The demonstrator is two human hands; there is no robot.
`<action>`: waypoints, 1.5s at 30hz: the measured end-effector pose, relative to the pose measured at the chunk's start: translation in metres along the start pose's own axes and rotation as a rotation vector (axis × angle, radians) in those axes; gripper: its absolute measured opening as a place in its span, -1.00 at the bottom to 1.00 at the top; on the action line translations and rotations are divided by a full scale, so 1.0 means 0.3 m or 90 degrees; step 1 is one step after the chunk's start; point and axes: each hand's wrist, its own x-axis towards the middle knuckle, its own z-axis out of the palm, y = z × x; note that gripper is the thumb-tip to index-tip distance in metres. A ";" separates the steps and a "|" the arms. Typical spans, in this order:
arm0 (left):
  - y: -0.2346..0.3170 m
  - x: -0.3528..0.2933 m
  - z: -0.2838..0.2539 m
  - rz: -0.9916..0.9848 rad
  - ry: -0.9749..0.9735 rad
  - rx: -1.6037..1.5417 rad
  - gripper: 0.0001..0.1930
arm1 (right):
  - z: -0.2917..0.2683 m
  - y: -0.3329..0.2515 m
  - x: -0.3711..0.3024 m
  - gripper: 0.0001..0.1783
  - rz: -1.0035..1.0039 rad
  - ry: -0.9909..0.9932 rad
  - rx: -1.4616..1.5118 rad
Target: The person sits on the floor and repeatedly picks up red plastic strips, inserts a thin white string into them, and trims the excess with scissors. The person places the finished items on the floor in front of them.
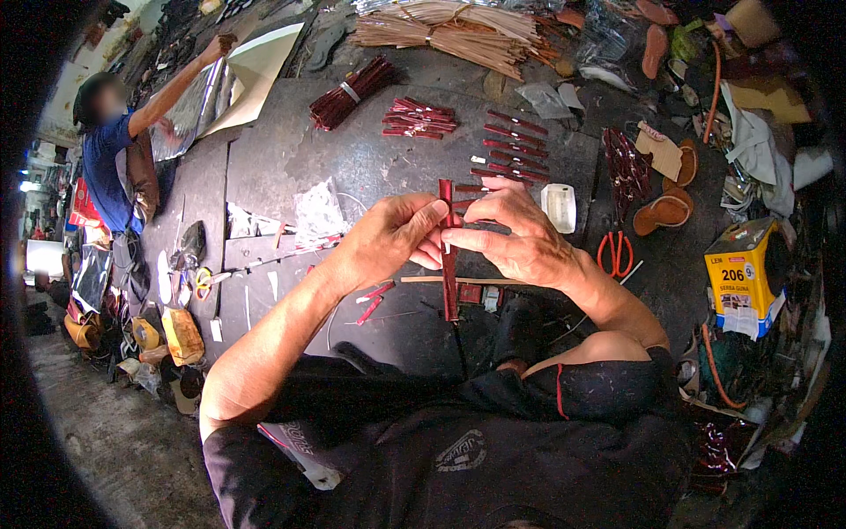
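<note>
Currently, your left hand (388, 231) pinches the red strap (450, 289), which sits between both hands, its length pointing toward you; your right hand (520, 227) touches its edge, grip unclear.

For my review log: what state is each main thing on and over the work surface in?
Dark red strip: straight, pinched by the left hand
Right hand: a fingertip against that strip
Red bundle: tied with a pale band
Red pile: heaped
Tan strips: bundled
Clear plastic: crumpled
White tray: open-topped
Orange-handled scissors: lying down, blades unclear
</note>
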 end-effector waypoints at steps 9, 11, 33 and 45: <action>0.006 0.010 -0.010 -0.002 -0.009 0.031 -0.52 | 0.006 0.001 -0.015 -0.50 0.008 -0.002 0.015; -0.002 0.013 -0.011 -0.005 -0.007 0.016 -0.52 | 0.007 -0.013 -0.028 -0.49 -0.015 -0.006 0.039; -0.219 0.044 -0.006 -0.133 0.161 -0.139 -0.49 | 0.188 -0.043 -0.272 -0.47 0.638 0.034 0.667; -0.207 -0.021 -0.108 -0.040 -0.009 0.543 -0.60 | 0.331 0.140 -0.591 -0.56 0.575 0.014 0.025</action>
